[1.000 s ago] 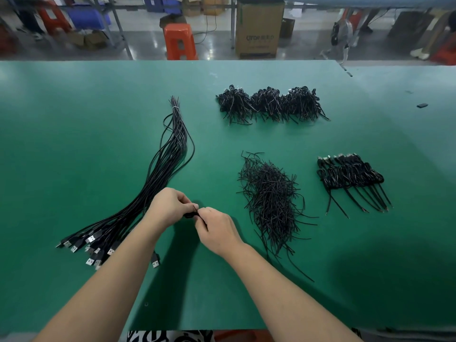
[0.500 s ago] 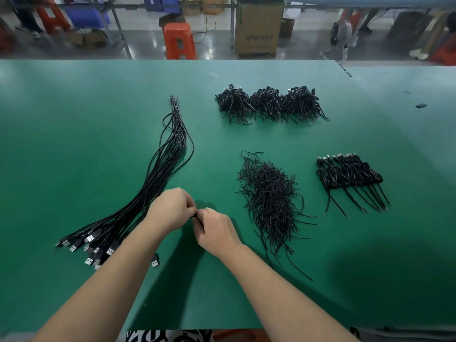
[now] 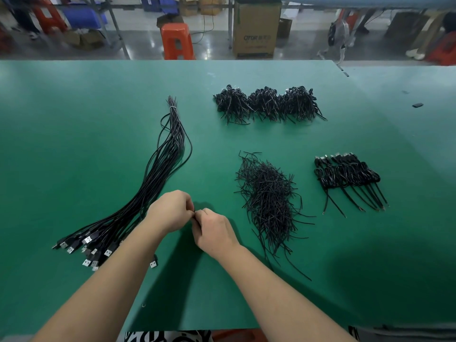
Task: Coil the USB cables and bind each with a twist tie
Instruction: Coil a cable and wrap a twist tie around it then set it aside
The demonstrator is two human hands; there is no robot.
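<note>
- The surface (image 3: pixel 74 144) is covered in a smooth, matt green sheet.
- The loose cables (image 3: pixel 158 174) near its left edge have slightly glossy black plastic jackets and bright metal plugs (image 3: pixel 86 262).
- The twist ties (image 3: pixel 269 201) at its middle look thin, black and matt.
- The box (image 3: pixel 256 28) beyond its far edge is brown cardboard.
- The stool (image 3: pixel 176 41) is shiny orange plastic.

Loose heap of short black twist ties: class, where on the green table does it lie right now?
In the head view the loose heap of short black twist ties lies right of centre on the green table, between the hands and the row of coiled black cables.
</note>
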